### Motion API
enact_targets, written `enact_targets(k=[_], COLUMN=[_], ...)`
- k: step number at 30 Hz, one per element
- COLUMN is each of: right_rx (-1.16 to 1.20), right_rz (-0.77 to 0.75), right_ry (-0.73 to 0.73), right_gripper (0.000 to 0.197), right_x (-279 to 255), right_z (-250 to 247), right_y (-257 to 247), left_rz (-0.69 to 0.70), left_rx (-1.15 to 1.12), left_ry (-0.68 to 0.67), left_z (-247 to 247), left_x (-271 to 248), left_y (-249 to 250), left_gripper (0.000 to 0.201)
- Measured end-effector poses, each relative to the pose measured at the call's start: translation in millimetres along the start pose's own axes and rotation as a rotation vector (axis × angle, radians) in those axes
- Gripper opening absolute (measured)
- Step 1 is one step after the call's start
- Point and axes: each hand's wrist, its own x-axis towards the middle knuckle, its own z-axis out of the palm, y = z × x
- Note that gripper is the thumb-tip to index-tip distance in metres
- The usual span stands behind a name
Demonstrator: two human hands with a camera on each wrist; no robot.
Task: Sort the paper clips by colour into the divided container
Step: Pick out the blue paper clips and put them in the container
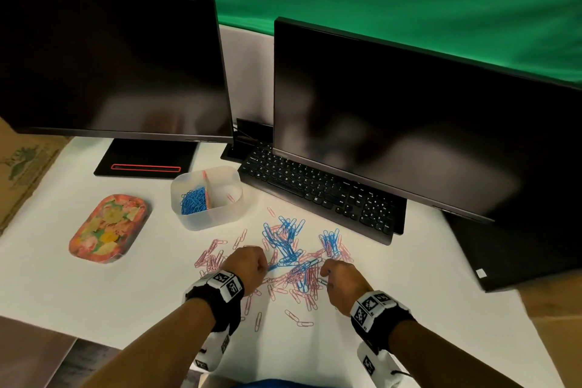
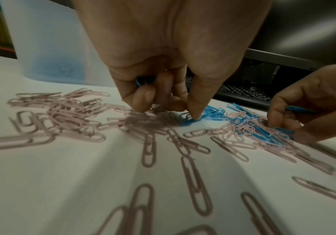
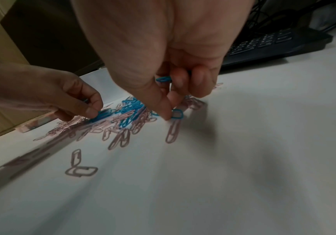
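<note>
Wrist views alone show blue clips tucked inside each curled grip. Left hand and right hand both pinch further blue clips on the surface.

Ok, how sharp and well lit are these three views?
Head view: bright, monitors bowed and smeared. Left wrist view: dim, the nearest pink paper clips stretched and soft. Right wrist view: dark shadow on the table under the right hand.

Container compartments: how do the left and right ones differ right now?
The left compartment holds a heap of blue paper clips; the right compartment holds only a pink clip or two. The left looks well filled, the right nearly bare. Both sit in the same translucent container, split by one divider.
</note>
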Motion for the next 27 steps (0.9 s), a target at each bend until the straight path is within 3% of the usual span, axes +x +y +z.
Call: enact_targets(k=[6,8,11,16,19,23,27], right_rx=[0.024,0.071,0.164,0.412,0.741,1.201,1.332], right_rz=[-0.032,-0.030,-0.020,0.023,0.071,0.130,0.122], right_ry=[0.048,0.067,0.095,0.054,-0.016,-0.143,-0.259], right_gripper=[0.019,0.018,0.012,0.010,0.015,0.021,0.018], right_x=[-4.5,-5.4,-4.8,0.8,6.9,12.7,24.7], right_z=[1.1,0.1,-2.1,-7.3,-13.4,-29.3,-41.6], right_y=[4.5,5.6,6.0,1.5,-12.4,-48.6,-100.0], left_rz=[-0.011,-0.032,-0.069,-0.245,-0.318,-0.276,-0.200], left_rx=[-0.137,-0.181,-0.262,-0.813,-1.178,-1.506,-1.651], left_ry=[0.062,0.054,0.022,-0.066,-0.090,-0.137,-0.144], left_z=[-2.5,-2.9,-2.8,-13.2,-20.5,-42.2,-69.5], left_x=[-2.4,-0.8,0.5,-1.7,-5.5,-16.2,-24.8], left_y=[-4.8,-7.6,-12.4,-6.5,-2.1,-0.3,-3.5], left_gripper=[0.019,0.014,0.023,0.024,0.029,0.020,0.018])
